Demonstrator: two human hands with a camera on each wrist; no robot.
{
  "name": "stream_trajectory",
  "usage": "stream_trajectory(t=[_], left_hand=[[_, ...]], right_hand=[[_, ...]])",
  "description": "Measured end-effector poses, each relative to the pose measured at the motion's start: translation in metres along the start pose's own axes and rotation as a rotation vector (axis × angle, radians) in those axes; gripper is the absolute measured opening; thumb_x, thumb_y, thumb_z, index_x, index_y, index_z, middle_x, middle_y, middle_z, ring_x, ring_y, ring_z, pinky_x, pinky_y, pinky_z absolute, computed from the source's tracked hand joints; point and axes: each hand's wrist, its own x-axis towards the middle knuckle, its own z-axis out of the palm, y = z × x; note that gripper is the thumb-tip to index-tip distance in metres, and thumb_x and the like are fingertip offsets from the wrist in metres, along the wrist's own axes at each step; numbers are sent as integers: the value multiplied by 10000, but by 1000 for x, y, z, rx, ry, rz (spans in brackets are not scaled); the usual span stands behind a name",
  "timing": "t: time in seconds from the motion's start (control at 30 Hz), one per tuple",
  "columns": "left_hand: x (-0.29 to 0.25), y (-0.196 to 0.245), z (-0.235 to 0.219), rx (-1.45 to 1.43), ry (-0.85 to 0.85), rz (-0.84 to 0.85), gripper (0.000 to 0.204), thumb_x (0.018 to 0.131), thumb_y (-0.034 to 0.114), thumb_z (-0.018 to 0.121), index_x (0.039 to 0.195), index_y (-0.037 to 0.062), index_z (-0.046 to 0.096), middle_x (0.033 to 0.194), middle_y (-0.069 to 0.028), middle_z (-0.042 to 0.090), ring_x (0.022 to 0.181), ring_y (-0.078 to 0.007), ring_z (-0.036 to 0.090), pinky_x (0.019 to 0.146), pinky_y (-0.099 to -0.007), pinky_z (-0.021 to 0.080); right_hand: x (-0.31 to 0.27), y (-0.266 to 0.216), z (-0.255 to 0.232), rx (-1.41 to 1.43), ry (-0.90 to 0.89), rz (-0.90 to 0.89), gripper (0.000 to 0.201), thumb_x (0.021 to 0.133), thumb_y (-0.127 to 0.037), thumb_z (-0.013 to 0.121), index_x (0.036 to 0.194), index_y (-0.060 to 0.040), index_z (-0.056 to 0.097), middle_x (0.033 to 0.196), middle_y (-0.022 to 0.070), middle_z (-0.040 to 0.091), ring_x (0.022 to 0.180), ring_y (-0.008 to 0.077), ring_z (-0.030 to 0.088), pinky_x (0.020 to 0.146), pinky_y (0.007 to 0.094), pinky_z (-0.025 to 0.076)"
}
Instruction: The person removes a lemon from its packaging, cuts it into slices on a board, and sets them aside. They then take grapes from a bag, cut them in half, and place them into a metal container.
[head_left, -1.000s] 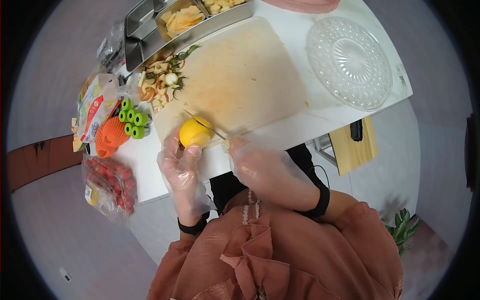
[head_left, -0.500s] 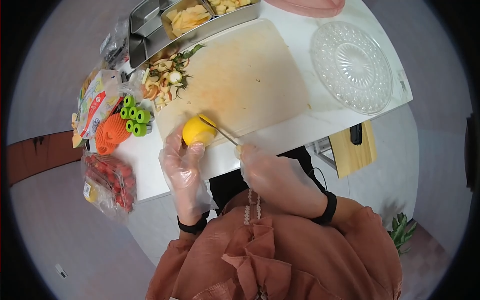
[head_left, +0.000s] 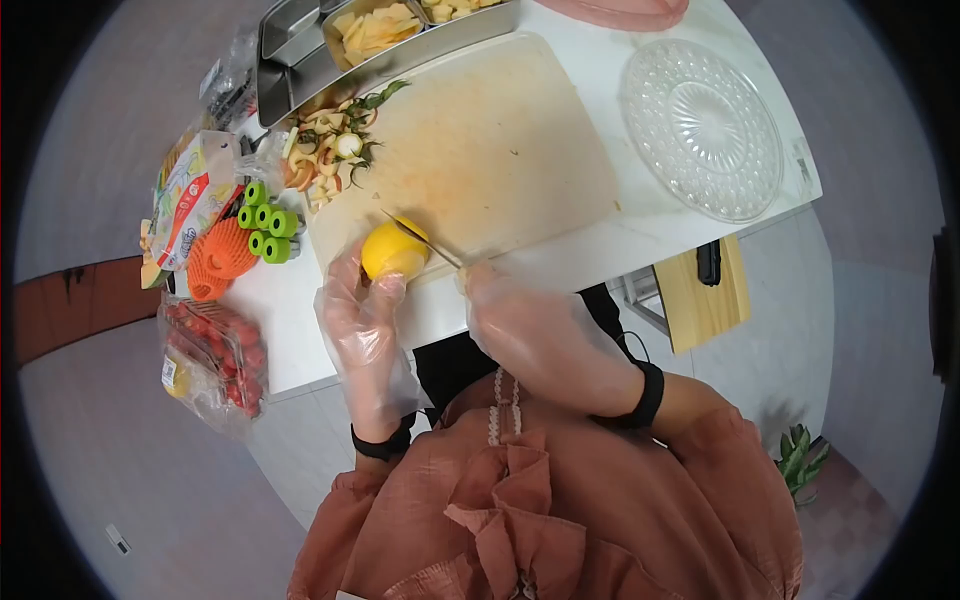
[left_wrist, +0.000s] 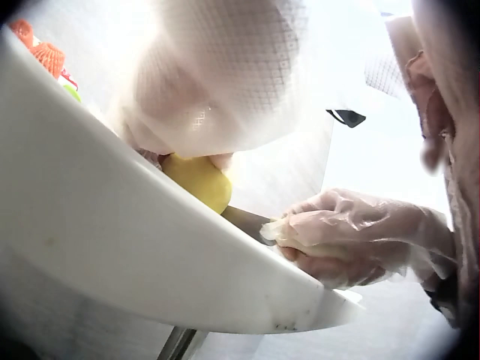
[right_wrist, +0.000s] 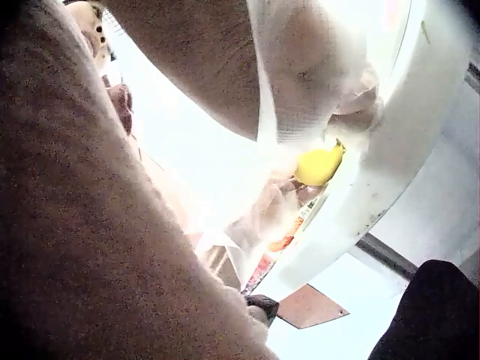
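A yellow lemon [head_left: 396, 250] sits at the near left corner of the pale cutting board [head_left: 500, 150], with a lighter patch on its near side. My left hand [head_left: 365, 325], in a clear plastic glove, grips it from the near left. In my gloved right hand [head_left: 535, 330] is a knife [head_left: 424, 241], its blade lying across the upper right side of the lemon. The left wrist view shows the lemon [left_wrist: 199, 180] with the blade [left_wrist: 247, 223] against it and the right hand [left_wrist: 352, 236] around the handle. The lemon's pointed end [right_wrist: 340, 144] shows in the right wrist view.
Fruit peels and leafy tops [head_left: 335, 145] lie at the board's left. Behind stands a metal tray [head_left: 300, 85] with cut fruit. Green-capped pieces [head_left: 268, 222], orange foam nets [head_left: 222, 258] and packed red fruit [head_left: 215, 350] line the left edge. A clear glass plate [head_left: 702, 130] is at right.
My right hand has drawn the knife back to the right, then pushed it forward and left across the lemon again. My left hand keeps its hold with little movement.
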Motion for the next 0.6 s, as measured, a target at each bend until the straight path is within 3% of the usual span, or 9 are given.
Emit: stream_trajectory(t=[0.07,0.2,0.3,0.37,0.4,0.47,0.6], left_hand=[[2,-6,-3,9,-13,47,421,850,-26,652,1262,-99,600,1089,-132,697,974,-189,663,887,-312,520],[0,-3,-2,-111,-11,-3,407,861,-17,650,1257,-97,602,1090,-136,700,971,-187,662,890,-312,518],[-1,0,-4,-9,-55,-48,490,902,93,689,1332,-106,566,1184,-112,679,1074,-183,628,986,-314,466],[0,-3,-6,23,-77,-11,502,906,118,703,1333,-106,564,1183,-109,679,1076,-182,629,979,-309,470],[-1,-3,-7,25,-77,-9,502,906,118,703,1333,-106,564,1183,-109,679,1076,-182,629,979,-309,470],[-1,-2,-8,-27,-74,-54,513,910,141,714,1338,-98,564,1186,-106,679,1080,-179,628,977,-305,471],[-2,-7,-7,-103,-58,-43,514,907,136,717,1343,-89,565,1187,-102,678,1076,-176,629,976,-300,471]], right_hand=[[8,-10,-5,-100,-171,192,66,913,-44,521,932,20,529,834,205,601,806,395,646,661,439,512],[-3,-4,-3,-78,-107,149,69,924,-49,518,942,15,535,843,202,605,816,395,645,666,434,512],[-3,-10,-12,-138,-195,197,80,937,-63,518,950,13,539,857,207,598,839,389,639,686,438,509],[-4,0,-3,-77,-23,-26,95,949,-82,520,974,8,535,818,201,602,817,393,645,657,450,511],[-4,2,2,-76,-21,-28,95,949,-82,520,974,8,535,818,201,602,817,393,645,657,450,511],[-1,2,11,-345,23,-14,27,815,-44,605,819,-18,598,686,76,603,608,192,679,480,299,516],[0,-5,5,-353,27,26,43,813,-51,606,843,-20,608,682,75,603,582,186,671,462,311,512]])
